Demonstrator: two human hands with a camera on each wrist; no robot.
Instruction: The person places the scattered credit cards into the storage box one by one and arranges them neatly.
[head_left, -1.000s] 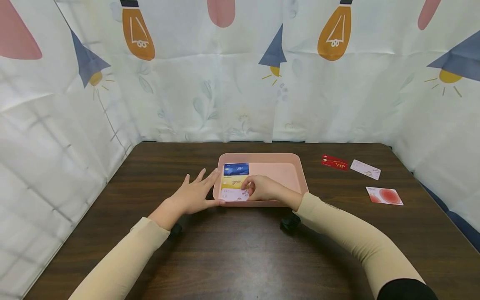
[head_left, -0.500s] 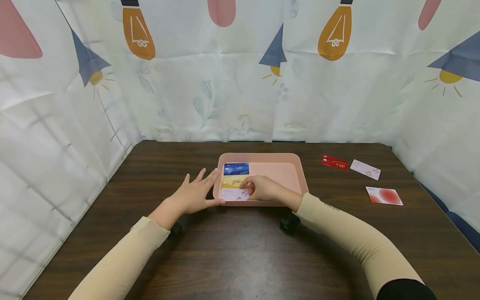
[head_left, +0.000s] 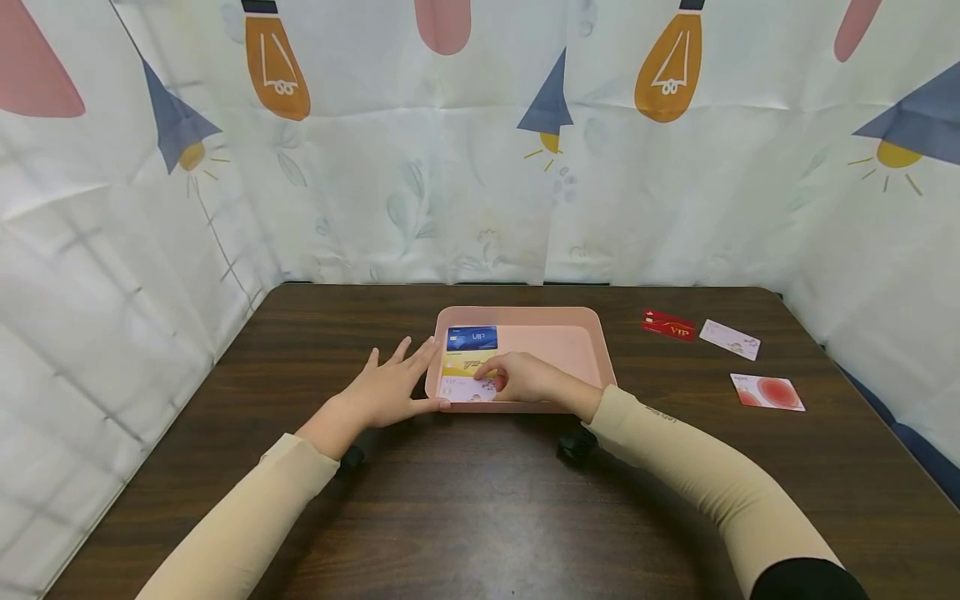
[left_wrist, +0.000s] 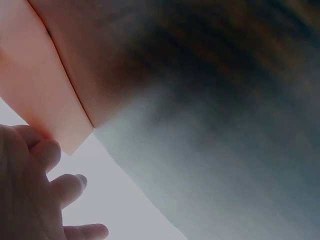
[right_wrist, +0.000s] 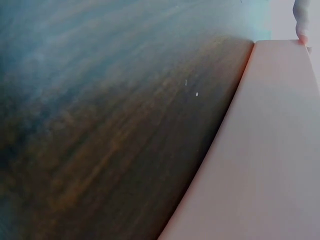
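Observation:
A white card with VIP lettering [head_left: 459, 390] lies flat at the near left inside the pink tray [head_left: 555, 317]. My right hand [head_left: 525, 377] pinches its right end with curled fingers, partly covering it. Directly beyond it are a yellow card [head_left: 459, 363], then a blue VIP card [head_left: 472, 337], stacked in a column along the tray's left side. My left hand [head_left: 386, 392] is spread at the tray's left end, thumb and fingertips at the rim. In the left wrist view that hand [left_wrist: 25, 190] reaches the tray's outer wall [left_wrist: 45, 90].
On the dark wooden table [head_left: 480, 500], right of the tray, lie a red VIP card [head_left: 669, 326], a white card with a small print [head_left: 731, 339] and a white card with a red circle [head_left: 768, 392]. A patterned curtain [head_left: 480, 208] hangs behind the table.
The white card in the tray has slid slightly left, together with my right hand's fingers. My left hand keeps its place at the tray's rim.

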